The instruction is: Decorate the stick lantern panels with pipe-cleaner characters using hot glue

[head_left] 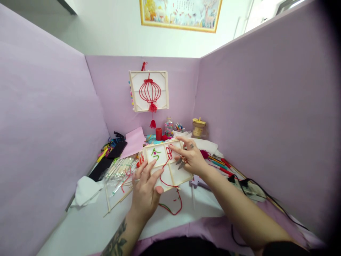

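A box-like craft piece (pixel 174 174) with a wooden-stick frame and white paper panels lies tilted in front of me. Green yarn strokes (pixel 156 153) mark its upper left panel, and a red yarn shape (pixel 169 153) sits in the upper right one. From that shape a loose red yarn strand (pixel 182 204) trails down onto the table. My left hand (pixel 146 183) rests on the lower left of the piece, fingers spread. My right hand (pixel 193 156) has scissors (pixel 181 163) tucked in it, blades pointing down-left, while its extended fingers touch the upper right panel near the red yarn.
A finished lantern-picture box (pixel 149 92) hangs on the back partition. To the left lie bagged sticks (pixel 121 169), pink paper (pixel 133 141) and white tissue (pixel 86 191). A glue gun (pixel 199 182), cables and markers are on the right; a bead bottle (pixel 168 128) stands behind.
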### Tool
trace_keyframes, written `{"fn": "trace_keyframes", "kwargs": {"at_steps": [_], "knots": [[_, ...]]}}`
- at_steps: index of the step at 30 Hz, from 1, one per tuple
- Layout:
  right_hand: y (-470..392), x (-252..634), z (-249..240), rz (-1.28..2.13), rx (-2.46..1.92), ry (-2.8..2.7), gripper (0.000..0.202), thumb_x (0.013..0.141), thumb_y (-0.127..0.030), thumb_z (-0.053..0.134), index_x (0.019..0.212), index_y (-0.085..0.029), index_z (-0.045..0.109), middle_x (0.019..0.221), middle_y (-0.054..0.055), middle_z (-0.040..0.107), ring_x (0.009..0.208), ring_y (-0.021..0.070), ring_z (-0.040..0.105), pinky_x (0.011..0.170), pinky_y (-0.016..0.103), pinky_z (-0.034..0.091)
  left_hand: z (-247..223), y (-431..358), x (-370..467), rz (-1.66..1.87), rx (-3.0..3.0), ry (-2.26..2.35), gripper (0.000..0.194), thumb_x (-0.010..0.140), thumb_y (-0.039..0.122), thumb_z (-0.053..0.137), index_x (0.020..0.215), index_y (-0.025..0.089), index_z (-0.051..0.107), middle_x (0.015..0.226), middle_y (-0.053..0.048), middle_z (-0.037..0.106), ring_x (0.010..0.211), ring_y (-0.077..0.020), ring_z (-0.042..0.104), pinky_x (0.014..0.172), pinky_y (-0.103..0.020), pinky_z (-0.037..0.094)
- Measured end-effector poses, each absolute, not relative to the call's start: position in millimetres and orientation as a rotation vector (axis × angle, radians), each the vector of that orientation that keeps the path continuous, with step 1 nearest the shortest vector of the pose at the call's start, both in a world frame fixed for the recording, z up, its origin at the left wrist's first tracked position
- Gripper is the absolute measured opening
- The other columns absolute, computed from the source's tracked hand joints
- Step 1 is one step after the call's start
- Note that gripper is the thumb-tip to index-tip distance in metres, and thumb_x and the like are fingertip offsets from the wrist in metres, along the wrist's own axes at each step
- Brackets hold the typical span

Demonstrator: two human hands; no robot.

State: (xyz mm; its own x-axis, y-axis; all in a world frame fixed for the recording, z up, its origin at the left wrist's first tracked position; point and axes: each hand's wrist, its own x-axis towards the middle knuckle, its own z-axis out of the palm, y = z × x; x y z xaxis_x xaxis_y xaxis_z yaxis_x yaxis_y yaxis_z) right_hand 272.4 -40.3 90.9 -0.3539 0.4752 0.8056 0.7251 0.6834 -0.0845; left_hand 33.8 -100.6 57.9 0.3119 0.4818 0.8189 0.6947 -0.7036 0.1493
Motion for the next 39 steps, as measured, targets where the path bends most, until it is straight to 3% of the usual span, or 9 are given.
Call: {"fn": "trace_keyframes", "kwargs": {"at_steps": [4,7,9,11,14,18,21,32,39], "knots": [[-42,271,94,-0.309,-0.908,-2.003,0.037,0.091,-0.029,0.056,0.127,-0.035,0.063,0.139,0.008,0.043,0.106,0.0251,0.048,0.093,0.046,0.048,58,-100,33,-1.337,-2.358,-1.067,0.061,0.096,0.057,0.022,0.120,0.021,0.065,0.139,-0.012,0.052,0.136,-0.0288,0.034,0.110,-0.046,0.028],[-52,274,102,-0.172,-0.874,-1.879,0.033,0.095,-0.038,0.047,0.123,-0.031,0.064,0.136,0.010,0.043,0.107,0.0247,0.050,0.090,0.043,0.048,58,-100,33,-1.323,-2.363,-1.068,0.060,0.096,0.056,0.022,0.120,0.020,0.065,0.139,-0.013,0.051,0.136,-0.0293,0.033,0.110,-0.047,0.028],[-62,277,109,0.032,-0.916,-1.753,0.042,0.097,-0.050,0.038,0.118,-0.025,0.065,0.121,0.012,0.052,0.095,0.0219,0.055,0.081,0.039,0.050,57,-101,33,-1.319,-2.356,-1.061,0.060,0.097,0.056,0.022,0.120,0.020,0.064,0.138,-0.013,0.052,0.136,-0.0294,0.034,0.109,-0.048,0.029],[-72,282,117,0.306,-1.014,-1.709,0.051,0.093,-0.063,0.038,0.107,-0.021,0.062,0.092,0.007,0.057,0.074,0.0170,0.054,0.068,0.032,0.048,57,-101,33,-1.320,-2.348,-1.056,0.061,0.096,0.056,0.022,0.120,0.020,0.065,0.137,-0.013,0.053,0.135,-0.0295,0.035,0.109,-0.048,0.030],[-81,286,125,0.800,-1.147,-1.778,0.054,0.084,-0.073,0.045,0.094,-0.021,0.054,0.067,-0.002,0.048,0.054,0.0108,0.042,0.050,0.024,0.039,56,-102,33,-1.323,-2.333,-1.066,0.062,0.096,0.057,0.021,0.119,0.020,0.066,0.137,-0.013,0.054,0.135,-0.0294,0.035,0.109,-0.048,0.030],[-82,286,128,1.328,-1.287,-1.635,0.039,0.089,-0.059,0.046,0.085,-0.021,0.053,0.059,-0.006,0.042,0.043,0.0066,0.027,0.038,0.019,0.021,55,-104,34,-1.317,-2.323,-1.062,0.062,0.096,0.057,0.022,0.120,0.020,0.066,0.136,-0.013,0.055,0.134,-0.0292,0.036,0.110,-0.047,0.029],[-80,284,130,1.455,-1.348,-1.490,0.025,0.085,-0.044,0.051,0.083,-0.019,0.056,0.053,-0.006,0.043,0.038,0.0050,0.020,0.036,0.019,0.013,55,-105,36,-1.306,-2.325,-1.057,0.062,0.096,0.057,0.022,0.119,0.020,0.065,0.137,-0.013,0.054,0.135,-0.0290,0.035,0.109,-0.046,0.028],[-77,282,133,1.479,-1.446,-1.463,0.023,0.076,-0.028,0.047,0.075,-0.013,0.065,0.049,-0.002,0.050,0.035,0.0046,0.025,0.034,0.019,0.014,55,-107,37,-1.279,-2.339,-1.061,0.061,0.096,0.056,0.024,0.119,0.018,0.065,0.137,-0.014,0.053,0.136,-0.0296,0.033,0.112,-0.044,0.024],[-75,281,138,1.461,-1.451,-1.475,0.023,0.077,-0.029,0.047,0.073,-0.013,0.064,0.049,-0.001,0.050,0.036,0.0045,0.025,0.035,0.020,0.014,52,-107,38,-1.280,-2.344,-1.052,0.059,0.096,0.056,0.025,0.122,0.019,0.063,0.137,-0.014,0.052,0.135,-0.0300,0.033,0.110,-0.046,0.025]]}}
